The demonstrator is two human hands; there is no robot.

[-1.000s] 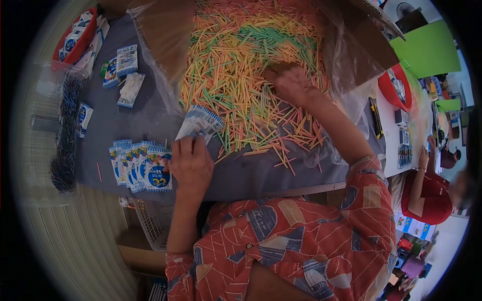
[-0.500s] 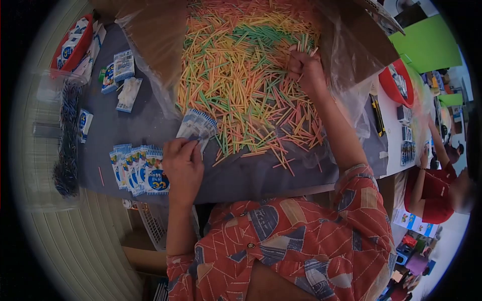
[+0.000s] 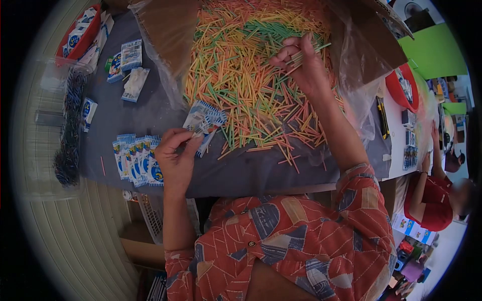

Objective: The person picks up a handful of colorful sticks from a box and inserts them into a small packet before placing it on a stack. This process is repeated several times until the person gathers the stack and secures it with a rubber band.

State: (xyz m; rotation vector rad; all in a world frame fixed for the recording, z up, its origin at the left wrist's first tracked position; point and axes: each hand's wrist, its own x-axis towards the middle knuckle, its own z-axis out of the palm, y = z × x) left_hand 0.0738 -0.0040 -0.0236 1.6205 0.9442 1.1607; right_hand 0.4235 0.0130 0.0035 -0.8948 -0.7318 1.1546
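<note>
Coloured sticks [image 3: 241,95] in pink, yellow, orange and green lie loose in a big pile, in an open cardboard box lined with clear plastic. Above the pile, my right hand [image 3: 304,65] is closed around a few of the sticks, which poke out past the fingers. My left hand [image 3: 176,156] pinches a small blue-and-white packet [image 3: 203,120] at the near left edge of the pile; more packet film lies just under it. Left of that hand, several printed packets [image 3: 138,159] overlap in a row on the grey table [image 3: 236,175].
More packets [image 3: 131,54] lie at the back left, near a red basket [image 3: 83,32]. A clear tray [image 3: 47,115] holds dark strands [image 3: 70,130] at far left. On the right are a yellow-black cutter [image 3: 382,118], another red basket [image 3: 406,88] and a co-worker in red [image 3: 432,200].
My right hand has risen from the pile with sticks in its grasp and turned. My left hand has shifted slightly, lifting the packet it pinches. The whole view has moved a little.
</note>
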